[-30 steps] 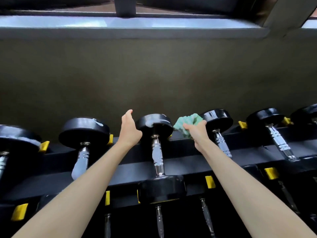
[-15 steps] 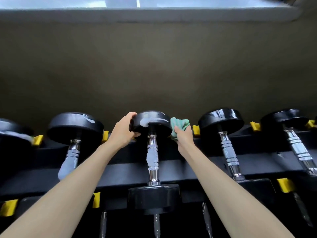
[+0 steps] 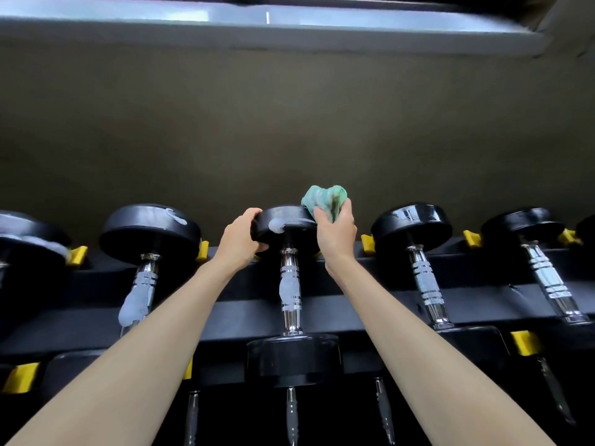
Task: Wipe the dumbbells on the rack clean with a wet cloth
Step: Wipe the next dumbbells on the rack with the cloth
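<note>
Nearest the viewer, the left forearm [image 3: 128, 365] and the right forearm [image 3: 418, 349] are seen reaching up from the lower corners. Beneath them, the chrome handles of a lower row [image 3: 291, 410] are half lost in shadow. The black rack [image 3: 96, 320] is crossed by both arms, and yellow cradles [image 3: 526, 342] are fixed along its rails.

On the upper tier the centre dumbbell [image 3: 290, 291] is laid pointing away from the viewer. Its near black head is rested at the front rail, and its knurled chrome handle is marked by a pale smear. Its far head is gripped at the left edge by the left hand [image 3: 240, 239], with the fingers curled over the top and the thumb hooked beneath. The right hand [image 3: 336, 236] is placed at the right edge of the same head. A crumpled green cloth [image 3: 325, 199] is clenched in its fingers and pressed against the upper right rim, with most of the bunch raised above the disc. The two hands are held apart, with the head between them, and a whitish streak is seen on the rim there.

To the left, a neighbouring dumbbell [image 3: 149, 233] is shown with similar pale smears on head and handle. To the right, a glossy dumbbell [image 3: 412, 226] is seen with a bright handle. Behind the row a dull brown wall [image 3: 289, 123] is seen, topped by a pale window ledge [image 3: 257, 27].
</note>
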